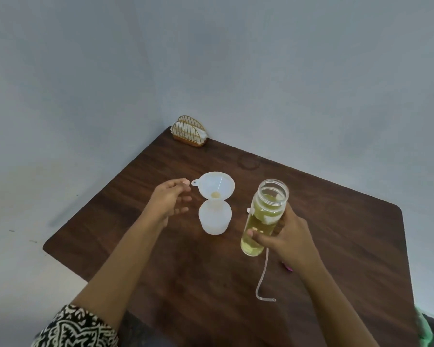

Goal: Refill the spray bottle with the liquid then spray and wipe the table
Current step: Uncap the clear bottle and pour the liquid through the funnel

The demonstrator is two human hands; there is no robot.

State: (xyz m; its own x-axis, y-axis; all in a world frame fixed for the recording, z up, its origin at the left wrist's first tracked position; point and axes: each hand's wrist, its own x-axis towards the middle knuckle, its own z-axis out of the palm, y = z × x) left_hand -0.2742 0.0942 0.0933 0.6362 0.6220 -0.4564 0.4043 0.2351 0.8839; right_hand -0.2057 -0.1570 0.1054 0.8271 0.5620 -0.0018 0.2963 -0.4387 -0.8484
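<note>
A white spray bottle (214,220) without its head stands mid-table, with a white funnel (217,184) seated in its neck. My left hand (172,199) hovers just left of the funnel, fingers loosely curled, holding nothing. My right hand (286,236) grips a clear open-topped bottle of yellow-green liquid (263,216), held upright to the right of the spray bottle. A clear dip tube (262,279) lies on the table below that bottle; the sprayer head it belongs to is hidden behind my right hand, with only a pink bit (287,266) showing.
The dark wooden table (211,284) sits in a corner of grey walls. A gold wire napkin holder (189,131) with white napkins stands at the far corner. Something green (424,326) shows at the table's near right edge.
</note>
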